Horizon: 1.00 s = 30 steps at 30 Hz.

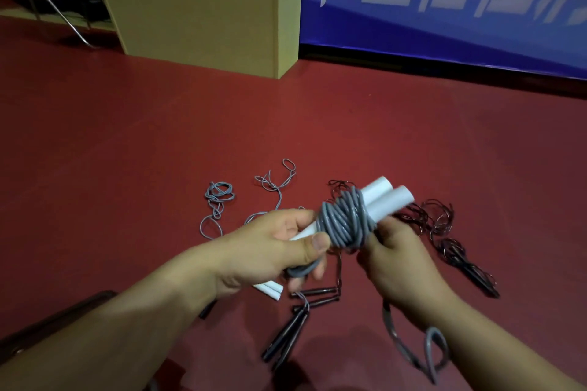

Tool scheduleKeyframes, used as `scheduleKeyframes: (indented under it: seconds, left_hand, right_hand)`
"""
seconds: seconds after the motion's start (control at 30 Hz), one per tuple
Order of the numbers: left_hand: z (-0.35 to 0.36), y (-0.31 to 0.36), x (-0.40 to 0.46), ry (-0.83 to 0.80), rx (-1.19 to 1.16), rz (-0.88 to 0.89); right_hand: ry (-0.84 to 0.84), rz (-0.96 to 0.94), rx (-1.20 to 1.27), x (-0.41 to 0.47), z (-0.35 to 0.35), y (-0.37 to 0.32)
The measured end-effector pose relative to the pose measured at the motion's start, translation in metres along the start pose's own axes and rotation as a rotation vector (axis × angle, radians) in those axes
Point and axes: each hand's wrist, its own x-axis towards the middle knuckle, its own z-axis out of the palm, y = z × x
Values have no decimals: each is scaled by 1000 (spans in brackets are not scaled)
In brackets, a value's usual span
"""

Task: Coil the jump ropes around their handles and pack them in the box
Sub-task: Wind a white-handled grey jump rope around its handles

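Observation:
My left hand [279, 251] grips two white handles [386, 200] held side by side, thumb pressed beside the thick grey rope coil [344, 220] wound round their middle. My right hand [397, 259] sits just right of the coil, fingers curled on the grey cord; the cord's loose tail [435, 349] hangs in a loop under my right wrist. On the red floor lie a loose grey rope [219, 200], another pair of white handles [270, 290], black handles [289, 336] and a tangled dark rope [444, 232]. No box is identifiable.
A tan wooden cabinet [206, 3] stands at the back, a blue banner [444, 3] along the right wall, chair legs [54, 0] at the far left. A dark strip [47, 327] lies by my left forearm.

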Motion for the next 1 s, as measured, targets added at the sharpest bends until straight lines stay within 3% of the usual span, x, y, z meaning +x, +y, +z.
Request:
scheduleKeyframes:
  seconds: [0.2,0.5,0.73,0.87,1.0]
  left_hand:
    - [-2,-6,8,294,35,-28]
    - [-5,-7,11,362,164,-83]
    - [-8,-16,14,495,336,-213]
    - [-4,-19,15,547,592,-285]
    - [-1,-15,16,580,786,-327]
  right_hand:
    - [-236,92,147,-10,10,-10]
    - [-356,177,169,-19,16,-18]
    - [-329,39,-280,-28,16,-18]
    - [-280,-89,-491,-29,15,-23]
    - [-452,-224,-484,-28,12,-19]
